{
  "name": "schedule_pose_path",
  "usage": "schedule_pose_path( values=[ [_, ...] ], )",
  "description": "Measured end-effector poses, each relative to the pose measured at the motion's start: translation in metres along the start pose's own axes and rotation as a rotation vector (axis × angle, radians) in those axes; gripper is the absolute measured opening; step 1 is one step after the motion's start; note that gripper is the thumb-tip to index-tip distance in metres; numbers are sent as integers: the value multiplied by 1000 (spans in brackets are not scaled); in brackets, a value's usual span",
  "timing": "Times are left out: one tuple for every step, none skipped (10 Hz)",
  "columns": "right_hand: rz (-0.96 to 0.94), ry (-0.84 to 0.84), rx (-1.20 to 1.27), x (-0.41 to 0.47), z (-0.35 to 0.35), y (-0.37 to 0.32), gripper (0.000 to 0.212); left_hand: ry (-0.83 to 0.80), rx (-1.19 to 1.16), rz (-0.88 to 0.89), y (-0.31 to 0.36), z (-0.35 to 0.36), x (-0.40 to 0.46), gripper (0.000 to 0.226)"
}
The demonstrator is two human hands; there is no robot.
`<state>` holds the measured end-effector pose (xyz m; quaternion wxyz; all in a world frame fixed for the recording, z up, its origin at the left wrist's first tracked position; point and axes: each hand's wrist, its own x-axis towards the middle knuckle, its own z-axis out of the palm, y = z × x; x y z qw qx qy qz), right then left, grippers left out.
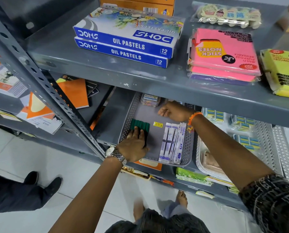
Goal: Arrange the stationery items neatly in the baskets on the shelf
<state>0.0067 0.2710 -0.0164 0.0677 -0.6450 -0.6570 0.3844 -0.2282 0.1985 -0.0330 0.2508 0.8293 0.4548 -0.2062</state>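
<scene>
Both hands were in the grey basket (187, 147): the left hand (133, 147) lay flat, fingers together, on the green ribbed pack (140, 126), seemingly light, stiff, best pinched by its long edges, while the right hand (174, 111) curled loosely closed behind, holding nothing visible.

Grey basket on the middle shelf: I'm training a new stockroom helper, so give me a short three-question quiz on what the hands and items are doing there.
1. True or false: the left hand lies flat on the green pack inside the grey basket.
2. What lies along the basket's right side? A) the pink sticky notes B) a banded bundle of white packets C) the oil pastel boxes
3. Fill in: the right hand reaches toward the basket's ____ end, under the upper shelf.

Key
1. True.
2. B, the white packets; the pink sticky notes and oil pastel boxes sit on the shelf above.
3. Far.
</scene>
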Motion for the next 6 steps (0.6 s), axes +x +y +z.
schedule_pose_path(
  values=[
    [-23,2,-265,-20,1,19,33,61,-26,166,19,-5,-4,71],
    [-28,-14,-371,-26,3,26,40,24,-65,250,36,-6,-1,68],
    [-40,4,-375,-41,0,29,49,0,-93,268,51,-4,5,66],
    [-84,97,-381,-54,0,33,56,57,-124,290,52,0,-2,64],
    [-118,270,-306,-79,-15,41,63,213,-189,315,52,1,-14,61],
    [-157,355,-315,-102,-7,50,65,310,-169,291,58,8,-24,59]
  ],
)
